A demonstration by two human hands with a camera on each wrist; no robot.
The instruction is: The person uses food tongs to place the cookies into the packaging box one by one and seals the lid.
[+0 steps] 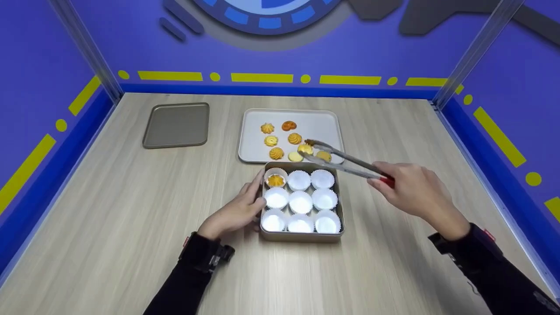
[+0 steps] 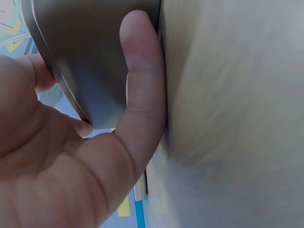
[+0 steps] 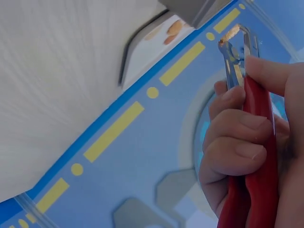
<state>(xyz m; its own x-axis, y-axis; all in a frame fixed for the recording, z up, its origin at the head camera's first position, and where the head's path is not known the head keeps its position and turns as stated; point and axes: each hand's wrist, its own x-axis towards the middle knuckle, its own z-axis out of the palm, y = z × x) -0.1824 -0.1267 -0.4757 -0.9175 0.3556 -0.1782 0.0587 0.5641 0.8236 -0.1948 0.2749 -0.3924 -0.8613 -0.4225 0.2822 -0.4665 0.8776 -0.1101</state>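
Observation:
My right hand (image 1: 415, 188) grips red-handled metal tongs (image 3: 259, 152), seen in the head and right wrist views. Between the tong tips, over the near right part of the white tray (image 1: 323, 119), is a yellowish cookie (image 1: 305, 148). My left hand (image 1: 238, 212) holds the left side of a square metal tin (image 1: 302, 237), thumb at the rim; in the left wrist view a finger (image 2: 145, 85) lies along its side wall. Inside the tin stand several white paper cups (image 1: 300, 202) in rows. One cookie (image 1: 276, 180) sits in the far left cup.
Several cookies of different shapes lie on the tray, among them a swirled one (image 1: 295, 138) and a reddish-brown one (image 1: 288, 126). A flat square lid (image 1: 177, 125) rests at the back left of the wooden table (image 1: 131, 210). Blue-purple panels (image 1: 372, 52) enclose the back and sides.

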